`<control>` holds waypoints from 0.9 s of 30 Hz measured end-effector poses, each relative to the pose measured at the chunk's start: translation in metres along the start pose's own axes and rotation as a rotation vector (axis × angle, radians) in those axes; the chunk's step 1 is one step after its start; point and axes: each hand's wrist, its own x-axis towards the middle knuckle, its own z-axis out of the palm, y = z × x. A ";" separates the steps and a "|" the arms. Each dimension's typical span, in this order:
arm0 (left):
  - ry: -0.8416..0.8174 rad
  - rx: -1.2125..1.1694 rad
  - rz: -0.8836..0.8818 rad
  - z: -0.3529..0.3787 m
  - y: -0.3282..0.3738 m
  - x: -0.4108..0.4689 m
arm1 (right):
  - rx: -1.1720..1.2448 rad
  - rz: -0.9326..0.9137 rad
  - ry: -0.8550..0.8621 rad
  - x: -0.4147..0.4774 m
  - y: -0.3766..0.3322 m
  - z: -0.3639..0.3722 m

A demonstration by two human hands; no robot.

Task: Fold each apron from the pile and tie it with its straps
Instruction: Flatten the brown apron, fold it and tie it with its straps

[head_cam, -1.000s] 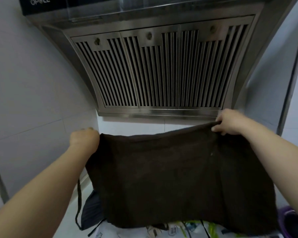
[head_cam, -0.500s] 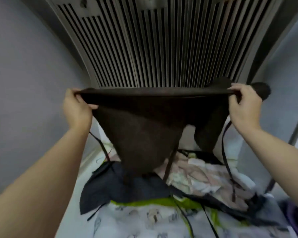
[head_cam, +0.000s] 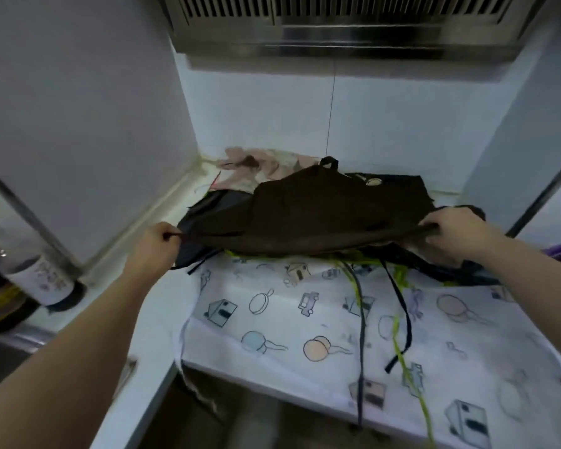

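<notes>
Now both hands pinch brown apron [head_cam: 331, 215] corners, left hand [head_cam: 154, 244], right hand [head_cam: 455, 233], over pile at desk [head_cam: 153, 322] rear.

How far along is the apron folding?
Nothing looks finished: no tied bundle shows. In hand: left hand and right hand grip the brown apron, not yet bundled. Left: fold and tie it, then the navy apron, printed apron and pink cloth beneath.

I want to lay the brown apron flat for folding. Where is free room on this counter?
Freest: the printed cloth's left half, between the brown apron and the counter's front edge. A narrow bare counter strip lies between that cloth and the bottle. Crowded: the back wall, piled with aprons, and the cloth's right half, crossed by loose straps.
</notes>
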 end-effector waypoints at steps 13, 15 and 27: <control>-1.034 0.832 -0.252 0.022 -0.002 -0.015 | -0.312 0.201 -1.041 -0.046 -0.051 0.010; -1.047 0.781 -0.219 0.043 -0.002 -0.018 | -0.252 0.178 -1.042 -0.038 -0.048 0.025; -0.650 0.437 0.222 0.146 0.007 -0.017 | 0.394 -0.077 -0.107 0.063 -0.065 0.098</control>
